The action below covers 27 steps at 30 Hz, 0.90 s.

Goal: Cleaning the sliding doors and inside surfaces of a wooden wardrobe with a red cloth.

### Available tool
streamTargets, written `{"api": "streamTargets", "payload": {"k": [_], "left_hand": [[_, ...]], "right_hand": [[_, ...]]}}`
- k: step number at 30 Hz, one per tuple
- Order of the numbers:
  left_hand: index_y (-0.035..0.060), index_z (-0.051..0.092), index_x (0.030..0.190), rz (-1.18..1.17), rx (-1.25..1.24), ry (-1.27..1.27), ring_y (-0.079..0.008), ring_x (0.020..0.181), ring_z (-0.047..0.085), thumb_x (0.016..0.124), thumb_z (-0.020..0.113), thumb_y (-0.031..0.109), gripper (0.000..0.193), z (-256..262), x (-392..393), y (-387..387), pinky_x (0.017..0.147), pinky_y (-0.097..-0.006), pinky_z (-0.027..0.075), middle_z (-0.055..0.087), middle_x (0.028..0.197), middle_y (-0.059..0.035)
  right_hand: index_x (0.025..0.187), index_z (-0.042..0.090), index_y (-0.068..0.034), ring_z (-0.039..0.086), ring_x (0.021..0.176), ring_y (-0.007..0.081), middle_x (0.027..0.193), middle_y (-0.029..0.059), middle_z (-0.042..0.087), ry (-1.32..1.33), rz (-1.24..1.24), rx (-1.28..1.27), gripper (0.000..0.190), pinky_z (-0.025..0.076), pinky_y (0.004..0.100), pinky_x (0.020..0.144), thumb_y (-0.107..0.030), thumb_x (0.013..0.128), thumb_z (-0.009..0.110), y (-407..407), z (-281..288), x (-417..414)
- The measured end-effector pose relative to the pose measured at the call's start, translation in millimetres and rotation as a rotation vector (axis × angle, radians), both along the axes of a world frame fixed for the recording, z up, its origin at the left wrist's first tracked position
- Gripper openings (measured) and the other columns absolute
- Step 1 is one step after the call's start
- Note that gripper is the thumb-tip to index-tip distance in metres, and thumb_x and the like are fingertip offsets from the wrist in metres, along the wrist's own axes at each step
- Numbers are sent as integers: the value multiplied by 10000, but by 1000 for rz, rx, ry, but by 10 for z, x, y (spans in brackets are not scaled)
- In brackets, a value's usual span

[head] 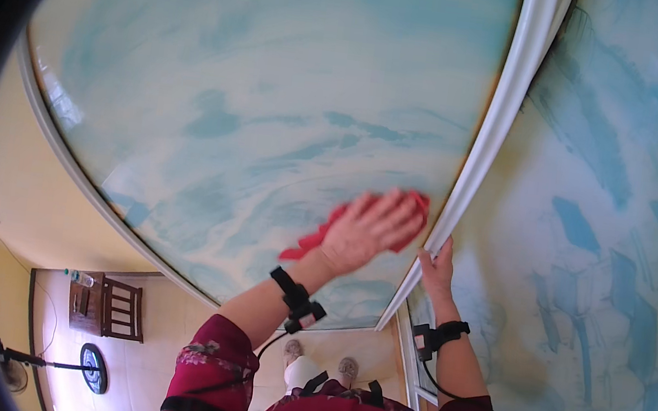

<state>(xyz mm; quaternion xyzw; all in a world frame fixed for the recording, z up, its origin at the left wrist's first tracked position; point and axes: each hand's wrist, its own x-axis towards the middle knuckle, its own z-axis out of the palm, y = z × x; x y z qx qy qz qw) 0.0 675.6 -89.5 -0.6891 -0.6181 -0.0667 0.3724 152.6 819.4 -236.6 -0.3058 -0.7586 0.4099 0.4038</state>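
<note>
Spread over a red cloth [415, 216], my left hand [366, 231] presses it flat to a large glossy panel [237, 151] with a blue and white marbled pattern. The hand is slightly blurred. My right hand [438, 271] grips the white frame edge [471, 180] of that panel, its fingers partly hidden behind the edge. To the right stands a second glossy panel [622, 272] with blue patches. Both wrists wear black straps with small devices and cables.
At lower left are a wooden chair [122, 309], a small wooden table [83, 314] with plastic bottles [80, 278], and a standing fan with a round base [94, 368]. My feet [348, 368] are on the tiled floor. A pale wall [64, 204] is at left.
</note>
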Motion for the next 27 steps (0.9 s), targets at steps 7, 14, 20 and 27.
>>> {"api": "streamTargets", "payload": {"k": [7, 14, 20, 27], "left_hand": [[139, 350, 1306, -205, -342, 166, -234, 1283, 270, 778, 486, 258, 558, -908, 16, -171, 1009, -418, 236, 331, 1363, -52], [189, 375, 1293, -55, -285, 124, -252, 1248, 327, 745, 523, 216, 568, 219, -521, -748, 946, -419, 318, 362, 1342, -62], [52, 384, 1274, 506, 607, -309, -338, 1266, 286, 635, 700, 242, 738, 704, -1290, -1728, 1045, -488, 130, 320, 1360, -172], [-85, 186, 1328, 903, 1410, -987, -323, 1268, 260, 871, 494, 349, 701, -677, -1481, -2106, 1059, -362, 197, 269, 1359, -242]], "right_hand": [[1293, 280, -32, 460, 1068, 306, 1126, 177, 453, 29, 136, -274, 648, 387, 367, 901, -46, 735, 610, -67, 126, 58], [1317, 240, -67, 520, 995, 189, 1137, 108, 483, -23, 64, -48, 657, 462, 297, 809, 33, 761, 576, 125, -140, 115], [1296, 292, -51, 490, 1020, 215, 1130, 115, 475, 117, 145, -247, 645, 405, 309, 873, 14, 729, 591, 83, -60, 80], [1310, 267, -74, 507, 1005, 205, 1135, 114, 477, 112, 107, -327, 644, 432, 313, 843, 12, 752, 577, -2, 97, 64]]}}
